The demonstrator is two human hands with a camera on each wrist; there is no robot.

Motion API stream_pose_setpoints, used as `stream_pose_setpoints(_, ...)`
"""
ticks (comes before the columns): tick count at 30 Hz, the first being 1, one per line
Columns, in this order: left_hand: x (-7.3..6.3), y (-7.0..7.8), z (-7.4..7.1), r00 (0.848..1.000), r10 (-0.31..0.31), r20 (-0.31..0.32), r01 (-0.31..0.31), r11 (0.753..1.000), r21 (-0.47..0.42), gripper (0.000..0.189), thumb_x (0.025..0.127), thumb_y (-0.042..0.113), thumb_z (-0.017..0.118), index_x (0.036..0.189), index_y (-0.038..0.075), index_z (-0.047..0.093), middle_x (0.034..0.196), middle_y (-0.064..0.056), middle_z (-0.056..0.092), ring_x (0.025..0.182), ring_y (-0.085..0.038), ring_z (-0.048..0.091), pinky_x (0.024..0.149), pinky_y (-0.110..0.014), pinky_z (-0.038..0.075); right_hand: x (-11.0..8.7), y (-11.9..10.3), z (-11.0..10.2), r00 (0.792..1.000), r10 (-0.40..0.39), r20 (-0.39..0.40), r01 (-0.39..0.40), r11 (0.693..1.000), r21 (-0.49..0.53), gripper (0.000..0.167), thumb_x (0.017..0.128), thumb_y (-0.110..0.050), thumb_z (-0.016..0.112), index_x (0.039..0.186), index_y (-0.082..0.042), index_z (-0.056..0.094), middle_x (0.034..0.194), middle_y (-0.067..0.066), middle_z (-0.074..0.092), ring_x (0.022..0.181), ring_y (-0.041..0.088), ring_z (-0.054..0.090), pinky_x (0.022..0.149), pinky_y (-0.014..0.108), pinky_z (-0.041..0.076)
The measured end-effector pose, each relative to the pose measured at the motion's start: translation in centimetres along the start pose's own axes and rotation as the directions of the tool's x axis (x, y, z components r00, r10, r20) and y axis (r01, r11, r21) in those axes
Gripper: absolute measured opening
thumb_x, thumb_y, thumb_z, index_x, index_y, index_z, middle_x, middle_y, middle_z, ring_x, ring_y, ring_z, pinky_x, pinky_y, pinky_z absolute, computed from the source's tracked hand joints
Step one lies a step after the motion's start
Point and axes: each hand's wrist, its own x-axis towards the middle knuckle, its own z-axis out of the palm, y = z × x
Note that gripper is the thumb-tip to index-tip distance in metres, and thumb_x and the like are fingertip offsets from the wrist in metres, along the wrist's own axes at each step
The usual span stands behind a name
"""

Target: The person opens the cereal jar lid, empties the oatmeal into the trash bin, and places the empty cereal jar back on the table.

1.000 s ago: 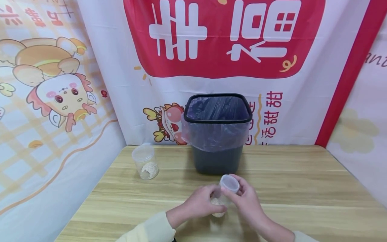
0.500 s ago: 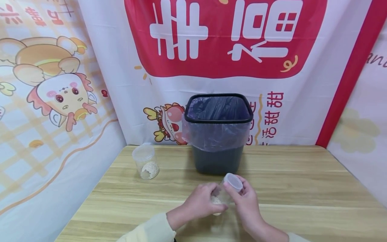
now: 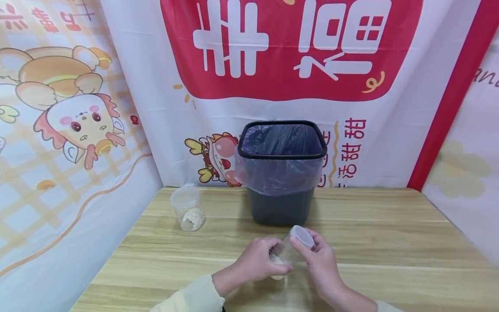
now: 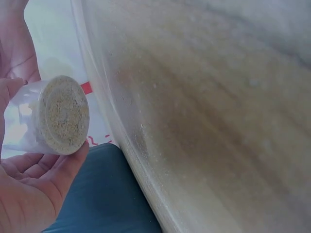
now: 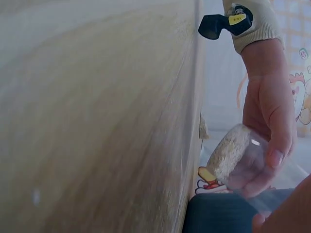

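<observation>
A clear plastic jar (image 3: 289,252) with a whitish lid (image 3: 302,236) is held between both hands just above the table, its top leaning to the right. Pale beige flakes (image 4: 65,116) gather at its base, as the left wrist view shows. My left hand (image 3: 258,261) grips the lower part, thumb on the near side. My right hand (image 3: 322,265) holds the upper end by the lid, thumb in front and fingers behind. In the right wrist view, the left hand (image 5: 272,109) curls around the jar.
A second clear jar (image 3: 183,206) with whitish flakes stands at the back left of the wooden table (image 3: 390,247). Behind the hands is a dark bin (image 3: 278,206) lined with a translucent bag (image 3: 278,175). Printed cloths hang behind and beside the table.
The jar's lidded end has shifted slightly right and the jar leans more. My right hand moved right with it, while the left hand stays nearly in place.
</observation>
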Motion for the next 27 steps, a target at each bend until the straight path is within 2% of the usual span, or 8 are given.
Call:
stream_pose_setpoints(4, -0.1, -0.1, -0.2, 0.999, -0.009, 0.030, 0.011, 0.998, -0.065, 0.041, 0.071, 0.038, 0.083, 0.097, 0.010, 0.069, 0.085, 0.005, 0.066, 0.075, -0.002, 0.057, 0.068, -0.017, 0.048, 0.5, 0.1, -0.8, 0.995, -0.035, 0.098, 0.032, 0.999, 0.035, 0.049, 0.087, -0.009, 0.071, 0.130, 0.005, 0.051, 0.114, 0.012, 0.063, 0.099, 0.013, 0.060, 0.083, 0.022, 0.050)
stream_pose_setpoints(7, -0.1, -0.3, -0.5, 0.999, -0.001, 0.050, 0.005, 0.996, -0.087, 0.041, 0.071, 0.038, 0.083, 0.097, 0.010, 0.069, 0.084, 0.006, 0.065, 0.073, -0.002, 0.057, 0.065, -0.017, 0.048, 1.1, 0.3, -1.7, 0.974, -0.060, 0.219, 0.045, 0.996, 0.074, 0.051, 0.088, -0.003, 0.067, 0.133, 0.009, 0.047, 0.117, 0.014, 0.061, 0.101, 0.014, 0.059, 0.085, 0.024, 0.050)
stream_pose_setpoints(13, -0.1, -0.4, -0.9, 0.997, 0.029, 0.075, -0.022, 0.995, -0.097, 0.040, 0.071, 0.037, 0.084, 0.097, 0.011, 0.069, 0.080, 0.008, 0.064, 0.069, -0.002, 0.057, 0.059, -0.017, 0.048, 2.2, 0.6, -3.3, 0.881, -0.129, 0.455, 0.062, 0.985, 0.159, 0.060, 0.086, 0.003, 0.065, 0.137, 0.016, 0.035, 0.123, 0.013, 0.061, 0.109, 0.016, 0.060, 0.090, 0.028, 0.050)
stream_pose_setpoints(16, -0.2, -0.3, -0.9, 0.996, 0.033, 0.079, -0.026, 0.996, -0.091, 0.040, 0.071, 0.037, 0.084, 0.098, 0.010, 0.070, 0.080, 0.008, 0.065, 0.068, -0.002, 0.058, 0.059, -0.016, 0.047, 2.6, 0.8, -3.7, 0.835, -0.175, 0.521, 0.084, 0.977, 0.194, 0.059, 0.087, 0.004, 0.064, 0.138, 0.015, 0.034, 0.125, 0.008, 0.063, 0.111, 0.015, 0.059, 0.091, 0.029, 0.050)
stream_pose_setpoints(19, -0.1, -0.2, -0.9, 0.997, 0.028, 0.078, -0.020, 0.995, -0.095, 0.039, 0.071, 0.036, 0.083, 0.097, 0.010, 0.070, 0.079, 0.009, 0.064, 0.068, -0.001, 0.057, 0.058, -0.016, 0.047, 2.7, 0.7, -3.8, 0.808, -0.208, 0.551, 0.094, 0.969, 0.227, 0.058, 0.088, 0.005, 0.062, 0.140, 0.010, 0.036, 0.127, 0.008, 0.061, 0.111, 0.015, 0.058, 0.090, 0.029, 0.050)
stream_pose_setpoints(21, -0.1, -0.2, -0.8, 0.997, 0.025, 0.074, -0.018, 0.995, -0.093, 0.038, 0.071, 0.036, 0.083, 0.096, 0.011, 0.070, 0.078, 0.010, 0.064, 0.067, -0.002, 0.057, 0.058, -0.016, 0.047, 2.6, 0.5, -3.7, 0.813, -0.216, 0.541, 0.096, 0.966, 0.240, 0.059, 0.088, 0.006, 0.062, 0.141, 0.008, 0.036, 0.130, 0.011, 0.059, 0.111, 0.014, 0.058, 0.090, 0.028, 0.050)
stream_pose_setpoints(22, 0.0, -0.1, -0.8, 0.997, 0.022, 0.072, -0.015, 0.996, -0.091, 0.037, 0.071, 0.037, 0.083, 0.096, 0.012, 0.069, 0.078, 0.010, 0.064, 0.067, -0.001, 0.057, 0.058, -0.016, 0.047, 2.4, 0.3, -3.6, 0.827, -0.211, 0.520, 0.096, 0.966, 0.239, 0.061, 0.087, 0.007, 0.062, 0.142, 0.007, 0.035, 0.131, 0.012, 0.058, 0.110, 0.014, 0.058, 0.089, 0.028, 0.050)
stream_pose_setpoints(27, 0.1, 0.1, -0.8, 0.999, 0.020, 0.034, -0.018, 0.998, -0.055, 0.039, 0.071, 0.038, 0.082, 0.096, 0.011, 0.069, 0.084, 0.006, 0.066, 0.072, -0.001, 0.056, 0.064, -0.016, 0.047, 1.2, -0.8, -2.0, 0.953, -0.104, 0.283, 0.052, 0.981, 0.185, 0.064, 0.083, 0.006, 0.067, 0.140, 0.009, 0.038, 0.126, 0.015, 0.058, 0.104, 0.011, 0.059, 0.085, 0.023, 0.050)
